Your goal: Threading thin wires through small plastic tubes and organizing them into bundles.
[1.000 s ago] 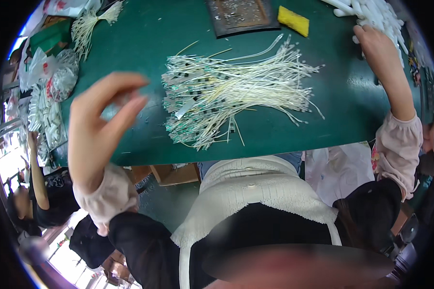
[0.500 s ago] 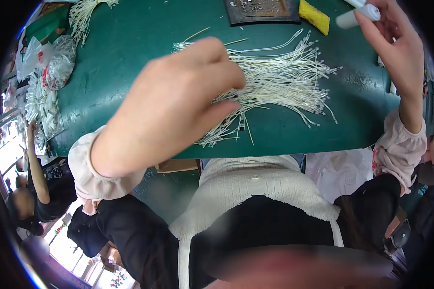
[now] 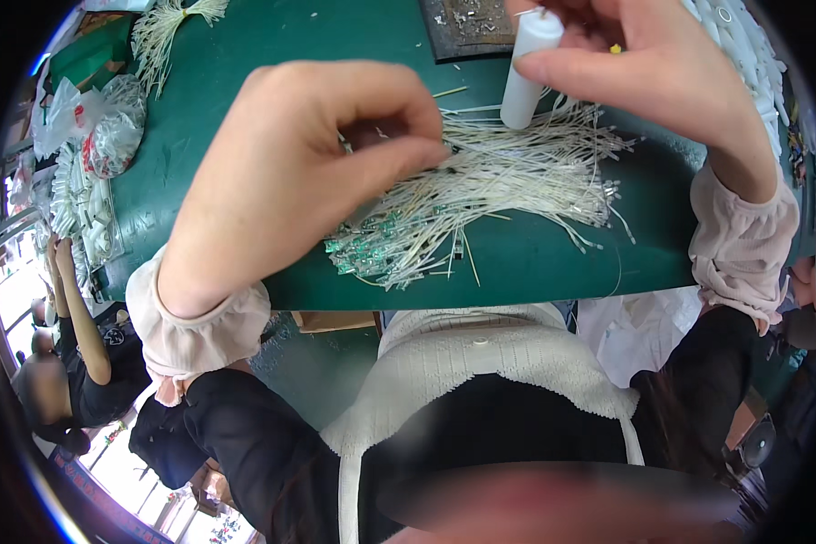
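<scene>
1. White cylinder (image 3: pixel 524 86): up off the table, slightly tilted, lower end over the upper edge of the wire bundle; touching or not, can't tell. Top end partly covered by fingers.
2. Right hand (image 3: pixel 644 72): thumb and fingers closed around the cylinder's upper part; far fingers partly hidden, hand clipped by top edge.
3. Left hand (image 3: pixel 308 154): curled over the wires, thumb and index tips nearly together, gap behind them. Pinching a wire or not, can't tell.
4. Wire bundle (image 3: pixel 517 177): pale strands, greenish parts at left end, that end partly hidden under left hand.
5. Dark tray (image 3: pixel 453 53): cut off at top, bits inside too small to identify. Yellow patch (image 3: pixel 616 49) mostly behind right hand.
6. Pile of white cylinders (image 3: pixel 743 59): upper right, partly blocked by right hand.
7. Plastic bag (image 3: pixel 118 127): left side, red print too small to read.
8. Co-worker (image 3: pixel 95 340): far left, dark shirt, pale print unreadable, distorted at rim.
</scene>
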